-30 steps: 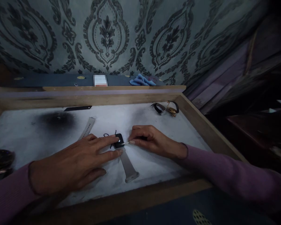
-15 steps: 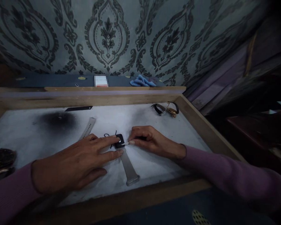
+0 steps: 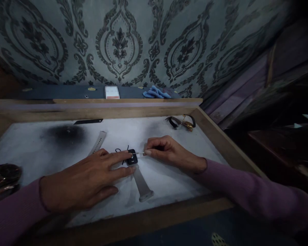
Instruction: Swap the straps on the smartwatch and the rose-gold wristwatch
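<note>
A small dark smartwatch case (image 3: 133,160) lies on the white surface. My left hand (image 3: 89,179) is palm down with its fingers apart, one fingertip on the case and another by its near edge. My right hand (image 3: 166,150) pinches a thin, light metal tool (image 3: 139,153) between thumb and fingers. The tool's tip reaches the upper part of the case; its exact kind is too small to tell. A grey watch strap (image 3: 143,184) extends from near the case towards me. Another grey strap piece (image 3: 99,140), with holes, lies behind my left hand. Thin dark cord-like loops (image 3: 118,150) show beside the case.
A raised wooden rim (image 3: 215,131) surrounds the white work surface. Two watches (image 3: 188,124) lie at the back right, more watches (image 3: 5,174) at the left edge. A black blade-like strip (image 3: 88,121) lies at the back. A blue cloth (image 3: 156,92) rests on the ledge beyond.
The tool in my right hand has shifted from the case's lower right edge up onto its upper part. My left hand keeps its place on the case. The view has tilted slightly.
</note>
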`<state>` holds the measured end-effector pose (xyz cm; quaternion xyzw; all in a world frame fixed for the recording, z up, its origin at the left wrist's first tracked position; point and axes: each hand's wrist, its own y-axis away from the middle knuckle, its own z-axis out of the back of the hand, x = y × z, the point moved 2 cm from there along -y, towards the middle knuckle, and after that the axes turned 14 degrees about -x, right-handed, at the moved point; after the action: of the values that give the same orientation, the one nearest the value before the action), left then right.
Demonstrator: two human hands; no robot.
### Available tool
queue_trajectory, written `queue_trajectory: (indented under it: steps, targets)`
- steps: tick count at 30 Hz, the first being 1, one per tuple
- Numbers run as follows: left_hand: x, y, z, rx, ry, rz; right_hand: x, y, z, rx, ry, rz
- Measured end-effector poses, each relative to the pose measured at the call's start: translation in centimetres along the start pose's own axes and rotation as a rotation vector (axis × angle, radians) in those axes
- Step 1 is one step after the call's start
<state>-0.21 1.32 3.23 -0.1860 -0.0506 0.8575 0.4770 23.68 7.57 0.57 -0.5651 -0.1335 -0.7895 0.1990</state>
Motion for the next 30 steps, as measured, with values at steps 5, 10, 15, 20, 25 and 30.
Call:
queue_trajectory:
  steps: [5, 10, 15, 20, 25, 30]
  targets:
    - [0.1, 0.3, -0.2, -0.037, 0.021, 0.011, 1.7, 0.1, 2.3, -0.063, 0.330, 0.177]
    - [0.1, 0.3, -0.3, -0.031, 0.048, 0.011, 5.6, 0.4, 3.5, 0.070, 0.808, 0.383]
    - [0.0, 0.2, -0.2, 0.001, 0.030, 0.002, 7.5, 0.0, 1.3, 0.304, 1.154, 0.437]
    - [0.0, 0.2, -0.1, 0.008, 0.035, 0.004, 7.5, -0.6, -0.3, 0.428, 1.255, 0.466]
    - [0.1, 0.4, -0.2, -0.010, 0.055, -0.006, 7.2, -0.1, 0.4, 0.322, 1.154, 0.380]
    - [0.3, 0.6, -0.4, -0.007, 0.041, -0.001, 5.7, 0.7, 1.3, 0.203, 0.942, 0.318]
